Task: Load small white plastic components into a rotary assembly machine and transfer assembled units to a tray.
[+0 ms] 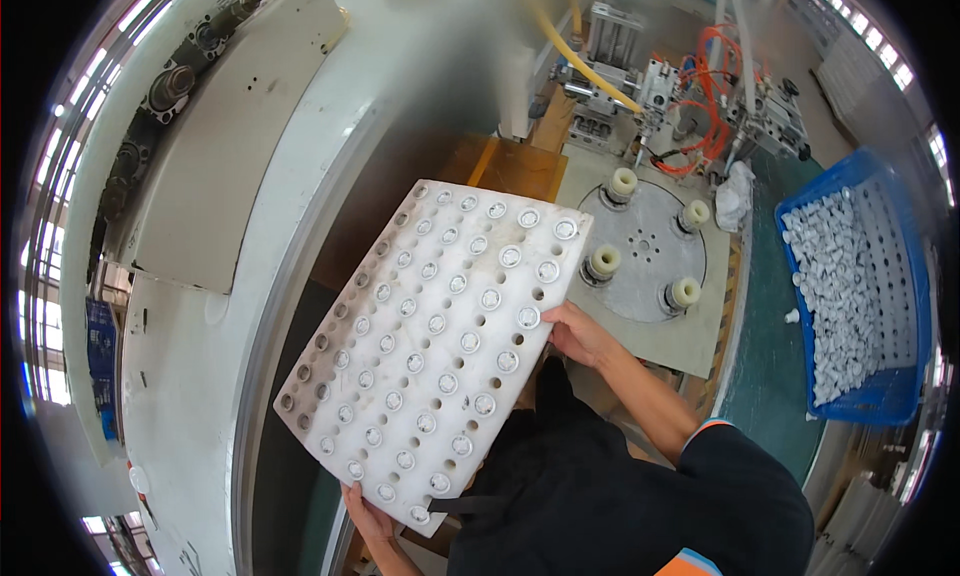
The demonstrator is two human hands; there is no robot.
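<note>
A large white perforated board (468, 381) lies tilted across the middle, between my two hands. Rows of round silvery-white caps (448, 383) sit in many of its holes; other holes are bare. My right hand (578, 334) grips the board's right edge, thumb on the top face and the other fingers mostly hidden beneath. At the lower left edge my left hand (370, 519) holds the board, most of its fingers hidden underneath.
Right of the board stands a machine with a round metal turntable (640, 246) bearing several pale ring-topped posts. Pneumatic cylinders (610, 81) and orange hoses rise behind it. A blue crate (870, 401) of small white parts (830, 296) stands far right. A big pale machine housing (290, 166) curves along the left.
</note>
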